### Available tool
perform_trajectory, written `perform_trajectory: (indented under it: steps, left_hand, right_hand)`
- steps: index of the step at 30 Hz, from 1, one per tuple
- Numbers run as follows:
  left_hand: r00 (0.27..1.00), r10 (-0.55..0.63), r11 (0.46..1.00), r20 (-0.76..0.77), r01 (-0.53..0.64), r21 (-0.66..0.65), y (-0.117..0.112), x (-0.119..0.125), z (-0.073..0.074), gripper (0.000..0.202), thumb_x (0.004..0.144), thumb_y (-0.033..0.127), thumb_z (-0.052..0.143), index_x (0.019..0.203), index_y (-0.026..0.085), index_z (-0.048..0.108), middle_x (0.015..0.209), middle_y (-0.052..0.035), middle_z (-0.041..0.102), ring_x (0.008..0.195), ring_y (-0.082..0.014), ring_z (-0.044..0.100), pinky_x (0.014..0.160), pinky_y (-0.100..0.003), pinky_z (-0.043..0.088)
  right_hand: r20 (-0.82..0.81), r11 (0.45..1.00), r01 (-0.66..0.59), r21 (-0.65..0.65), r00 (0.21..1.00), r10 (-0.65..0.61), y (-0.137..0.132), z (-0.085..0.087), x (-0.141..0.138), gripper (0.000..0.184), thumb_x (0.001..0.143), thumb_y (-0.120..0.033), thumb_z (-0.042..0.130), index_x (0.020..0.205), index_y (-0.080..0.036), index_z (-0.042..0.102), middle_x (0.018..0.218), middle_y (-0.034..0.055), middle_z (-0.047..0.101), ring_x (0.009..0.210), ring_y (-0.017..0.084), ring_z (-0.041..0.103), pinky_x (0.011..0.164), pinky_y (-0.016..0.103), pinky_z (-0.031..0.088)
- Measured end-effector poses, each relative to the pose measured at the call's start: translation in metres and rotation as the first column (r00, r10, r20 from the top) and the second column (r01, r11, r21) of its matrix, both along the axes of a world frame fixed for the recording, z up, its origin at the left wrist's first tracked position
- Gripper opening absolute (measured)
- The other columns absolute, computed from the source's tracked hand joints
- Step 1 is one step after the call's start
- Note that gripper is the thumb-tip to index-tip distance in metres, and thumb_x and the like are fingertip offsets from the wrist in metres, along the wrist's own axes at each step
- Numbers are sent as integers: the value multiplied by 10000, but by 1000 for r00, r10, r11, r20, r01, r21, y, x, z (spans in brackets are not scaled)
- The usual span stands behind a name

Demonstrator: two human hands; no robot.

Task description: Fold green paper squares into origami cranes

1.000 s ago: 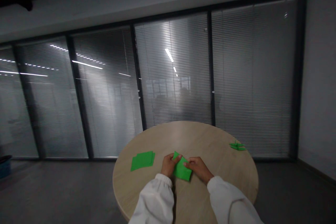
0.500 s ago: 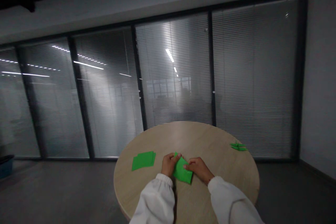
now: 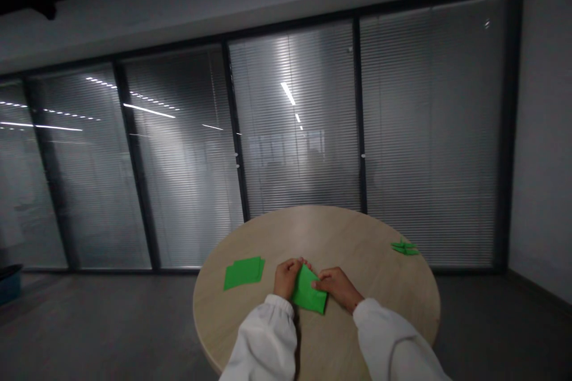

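Observation:
A green sheet of paper, folded or creased, is held just above the near middle of the round table between both hands. My left hand pinches its upper left edge, the thumb on top. On its right side, my right hand grips the edge with thumb and fingers closed. Part of the paper is hidden behind the fingers. To the left lie a few flat green sheets, overlapping slightly askew. Small folded green paper pieces sit at the table's far right.
The round wooden table has a curved edge all round. Behind it stands a glass partition with blinds and dark frames. A blue bin is on the floor at the far left.
The paper's top corner, which stuck up by my left thumb, is now lower and the top edge looks folded over. My right hand has hardly moved.

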State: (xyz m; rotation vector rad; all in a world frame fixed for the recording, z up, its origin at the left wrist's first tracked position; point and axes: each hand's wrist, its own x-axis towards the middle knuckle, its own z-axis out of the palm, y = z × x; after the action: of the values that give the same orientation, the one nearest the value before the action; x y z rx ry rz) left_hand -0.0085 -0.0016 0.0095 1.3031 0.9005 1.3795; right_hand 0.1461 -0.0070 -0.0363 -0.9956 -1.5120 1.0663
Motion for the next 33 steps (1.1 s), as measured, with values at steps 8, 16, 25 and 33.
perform_trajectory:
  steps: [8, 16, 25, 33]
  left_hand:
    - [990, -68, 996, 124, 75, -53, 7, -2, -8, 321, 557, 436, 726, 577, 122, 665, 576, -73, 690, 526, -189, 623, 556, -288, 482]
    - [988, -78, 992, 132, 90, -89, 6, -2, -5, 369, 560, 486, 699, 589, 120, 665, 565, -80, 690, 536, -203, 630, 578, -308, 493]
    - [995, -40, 994, -95, 30, -102, 1, -3, -1, 456, 475, 535, 766, 604, 104, 695, 528, -50, 654, 486, -157, 573, 514, -257, 437]
    - [994, -26, 998, -102, 20, -54, -4, -4, 3, 424, 422, 492, 805, 569, 108, 700, 523, -37, 648, 480, -137, 550, 490, -236, 418]
  right_hand:
    - [-21, 999, -30, -25, 999, 30, -3, 1, 0, 218, 591, -336, 692, 556, -133, 618, 476, -56, 505, 483, 94, 428, 505, 215, 301]
    - [-56, 998, -48, -46, 997, 45, -3, 5, 0, 247, 557, -356, 719, 551, -127, 628, 468, -52, 522, 476, 98, 435, 513, 223, 307]
    - [-90, 998, -26, -60, 996, 21, -8, 8, 0, 247, 570, -364, 709, 545, -133, 624, 481, -45, 535, 487, 102, 449, 514, 226, 312]
    - [-65, 998, -46, -48, 997, 43, -2, 4, 1, 215, 567, -325, 709, 553, -123, 636, 483, -40, 543, 489, 105, 455, 520, 228, 316]
